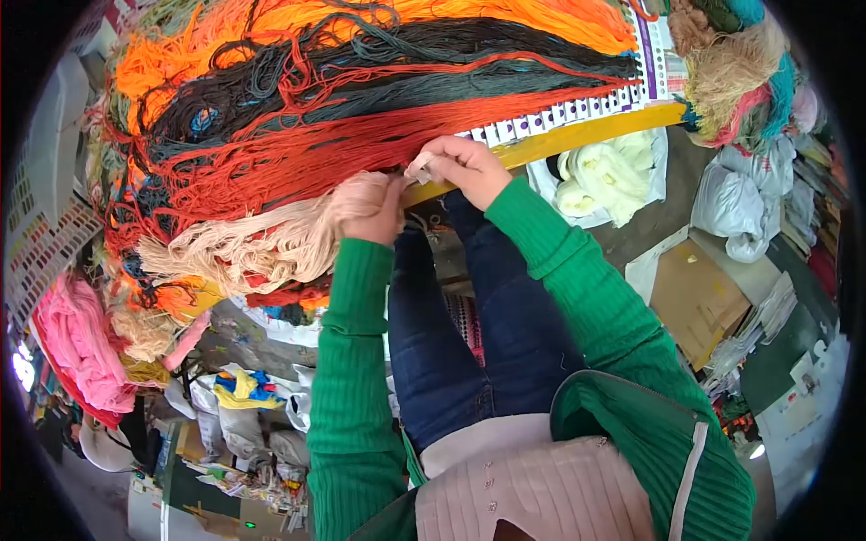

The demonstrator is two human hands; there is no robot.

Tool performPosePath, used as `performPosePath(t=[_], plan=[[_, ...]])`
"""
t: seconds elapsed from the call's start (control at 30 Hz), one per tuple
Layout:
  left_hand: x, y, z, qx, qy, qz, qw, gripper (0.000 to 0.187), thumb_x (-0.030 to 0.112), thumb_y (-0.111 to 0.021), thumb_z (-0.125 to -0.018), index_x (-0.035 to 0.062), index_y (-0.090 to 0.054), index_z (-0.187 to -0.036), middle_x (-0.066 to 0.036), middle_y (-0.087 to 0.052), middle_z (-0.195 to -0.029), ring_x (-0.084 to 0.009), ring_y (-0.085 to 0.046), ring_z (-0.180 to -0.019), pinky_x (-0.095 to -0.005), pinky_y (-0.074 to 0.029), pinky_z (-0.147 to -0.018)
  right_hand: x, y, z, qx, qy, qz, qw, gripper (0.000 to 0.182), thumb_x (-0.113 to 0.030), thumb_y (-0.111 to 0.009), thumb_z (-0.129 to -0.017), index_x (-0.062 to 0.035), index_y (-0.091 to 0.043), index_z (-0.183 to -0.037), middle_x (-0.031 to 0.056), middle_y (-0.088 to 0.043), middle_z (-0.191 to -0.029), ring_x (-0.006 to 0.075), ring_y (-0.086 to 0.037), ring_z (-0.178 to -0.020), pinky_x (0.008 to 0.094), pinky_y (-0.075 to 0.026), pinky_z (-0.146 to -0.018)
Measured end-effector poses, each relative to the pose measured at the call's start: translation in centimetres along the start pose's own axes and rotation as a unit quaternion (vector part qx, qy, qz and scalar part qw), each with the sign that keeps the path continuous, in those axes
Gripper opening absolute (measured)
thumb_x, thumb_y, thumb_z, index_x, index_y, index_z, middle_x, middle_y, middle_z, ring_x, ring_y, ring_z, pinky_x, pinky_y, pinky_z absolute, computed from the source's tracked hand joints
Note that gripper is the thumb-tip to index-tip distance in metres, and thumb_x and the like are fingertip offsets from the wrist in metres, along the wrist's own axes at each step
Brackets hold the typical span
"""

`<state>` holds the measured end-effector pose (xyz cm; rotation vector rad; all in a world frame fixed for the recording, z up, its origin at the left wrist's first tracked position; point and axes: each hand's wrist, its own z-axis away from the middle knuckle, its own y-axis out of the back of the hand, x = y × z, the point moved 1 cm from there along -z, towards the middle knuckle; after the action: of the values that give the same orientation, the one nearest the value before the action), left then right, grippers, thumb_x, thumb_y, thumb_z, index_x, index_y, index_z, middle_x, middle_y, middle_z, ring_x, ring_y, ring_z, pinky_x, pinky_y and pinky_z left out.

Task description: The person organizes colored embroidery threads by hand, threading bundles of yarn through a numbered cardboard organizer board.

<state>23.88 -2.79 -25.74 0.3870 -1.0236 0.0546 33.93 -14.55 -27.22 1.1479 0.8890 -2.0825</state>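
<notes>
My left hand [377, 218] is closed around one end of a beige yarn skein [262, 236], whose loose strands trail off to the left over the table's near edge. Just to the right, my right hand [474, 171] pinches a small pale end [420, 168] coming from the same bundle; fingertips partly cover it. Right beyond both hands lie long red strands [361, 144]. Farther back, dark grey and black yarn [433, 54] and orange yarn [541, 18] are spread in layers.
A white strip with holes and purple marks [559, 115] runs along the yellow table edge [604, 127]. Cream yarn [609, 176] sits in a bag below. Pink yarn [81, 347] hangs at left, a cardboard box [699, 293] stands at right, and mixed skeins [740, 77] lie at the upper right.
</notes>
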Motion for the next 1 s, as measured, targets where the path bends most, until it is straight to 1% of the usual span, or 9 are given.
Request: performPosePath(t=[0.03, 0.1, 0.2, 0.27, 0.47, 0.6, 0.77, 0.87, 1.0], plan=[[-3.6, -0.6, 0.6, 0.026, 0.206, 0.250, 0.946, 0.013, 0.016, -0.050, -0.075, 0.0037, -0.053, -0.073, 0.000, -0.047, -0.050, -0.0081, -0.040, -0.037, -0.0202, -0.030, -0.035, 0.1, -0.1, 0.0, -0.002, 0.000, 0.001, 1.000, 0.013, -0.008, -0.049, -0.075, -0.0036, -0.053, -0.086, 0.0000, -0.051, -0.065, 0.0037, -0.045, -0.062, 0.0189, -0.038, -0.058], [-0.9, 4.0, 1.1, 0.062, -0.018, 0.046, 0.997, 0.008, 0.013, -0.051, -0.073, 0.0048, -0.053, -0.073, 0.000, -0.046, -0.049, -0.0080, -0.040, -0.038, -0.0188, -0.031, -0.036, 0.1, -0.7, 0.1, 0.029, -0.011, 0.115, 0.993, 0.015, -0.008, -0.052, -0.072, -0.0044, -0.052, -0.086, -0.0031, -0.045, -0.058, 0.0026, -0.040, -0.055, 0.0185, -0.035, -0.052], [-4.0, 12.3, 5.8, 0.148, 0.277, 0.294, 0.903, 0.019, 0.016, -0.044, -0.074, 0.0071, -0.051, -0.090, -0.002, -0.048, -0.079, -0.0063, -0.043, -0.058, -0.0138, -0.031, -0.042, 0.9, -0.8, -0.1, 0.028, 0.039, 0.223, 0.974, 0.031, -0.014, -0.060, -0.059, -0.0084, -0.052, -0.088, -0.0009, -0.042, -0.055, 0.0096, -0.043, -0.052, 0.0250, -0.033, -0.049], [-4.0, 16.8, 8.1, 0.060, 0.092, 0.111, 0.988, 0.033, 0.015, -0.043, -0.075, 0.0036, -0.041, -0.106, -0.002, -0.048, -0.082, -0.0123, -0.047, -0.069, -0.0158, -0.038, -0.049, 0.4, -1.0, -0.1, 0.044, 0.056, 0.294, 0.953, 0.037, -0.018, -0.062, -0.055, -0.0127, -0.052, -0.090, 0.0002, -0.045, -0.059, 0.0148, -0.046, -0.059, 0.0291, -0.032, -0.055], [-5.9, 22.6, 18.6, 0.295, 0.172, 0.409, 0.846, 0.020, 0.014, -0.039, -0.078, -0.0006, -0.047, -0.089, -0.009, -0.052, -0.085, -0.0190, -0.049, -0.088, -0.0290, -0.040, -0.075, 0.5, -1.2, -0.1, 0.027, 0.059, 0.308, 0.949, 0.042, -0.011, -0.062, -0.055, -0.0060, -0.049, -0.094, 0.0063, -0.049, -0.074, 0.0181, -0.048, -0.069, 0.0271, -0.040, -0.062], [10.5, 13.5, 17.9, 0.127, 0.004, 0.240, 0.962, 0.028, 0.011, -0.047, -0.071, -0.0024, -0.046, -0.095, -0.011, -0.051, -0.093, -0.0151, -0.050, -0.081, -0.0224, -0.043, -0.061, -1.9, -2.7, 2.5, 0.052, 0.136, 0.359, 0.922, 0.043, -0.010, -0.059, -0.057, -0.0054, -0.047, -0.098, 0.0123, -0.048, -0.087, 0.0259, -0.049, -0.080, 0.0311, -0.040, -0.070], [-0.6, 15.4, 25.2, 0.161, 0.338, 0.136, 0.917, 0.031, 0.001, -0.051, -0.067, -0.0043, -0.045, -0.096, -0.009, -0.055, -0.072, -0.0092, -0.052, -0.052, -0.0196, -0.041, -0.042, -4.5, -4.9, 8.1, 0.048, 0.075, 0.299, 0.950, 0.034, -0.003, -0.057, -0.061, -0.0032, -0.048, -0.094, 0.0075, -0.045, -0.079, 0.0136, -0.046, -0.062, 0.0244, -0.040, -0.056], [2.5, 14.5, 27.0, 0.146, 0.221, 0.423, 0.867, 0.014, 0.008, -0.053, -0.068, -0.0023, -0.051, -0.078, -0.002, -0.045, -0.046, -0.0110, -0.045, -0.039, -0.0202, -0.036, -0.035, -5.1, -6.5, 10.6, 0.037, 0.030, 0.290, 0.956, 0.026, 0.000, -0.056, -0.062, -0.0011, -0.049, -0.087, 0.0080, -0.045, -0.079, 0.0139, -0.049, -0.059, 0.0240, -0.042, -0.053], [10.5, 11.9, 25.2, 0.031, -0.051, 0.679, 0.732, 0.031, 0.029, -0.045, -0.072, -0.0015, -0.050, -0.076, -0.012, -0.052, -0.066, -0.0211, -0.049, -0.051, -0.0301, -0.042, -0.047, -9.1, -10.9, 11.8, -0.020, 0.072, 0.304, 0.950, 0.021, -0.003, -0.057, -0.064, -0.0005, -0.051, -0.084, 0.0070, -0.046, -0.078, 0.0116, -0.049, -0.057, 0.0219, -0.040, -0.052]])
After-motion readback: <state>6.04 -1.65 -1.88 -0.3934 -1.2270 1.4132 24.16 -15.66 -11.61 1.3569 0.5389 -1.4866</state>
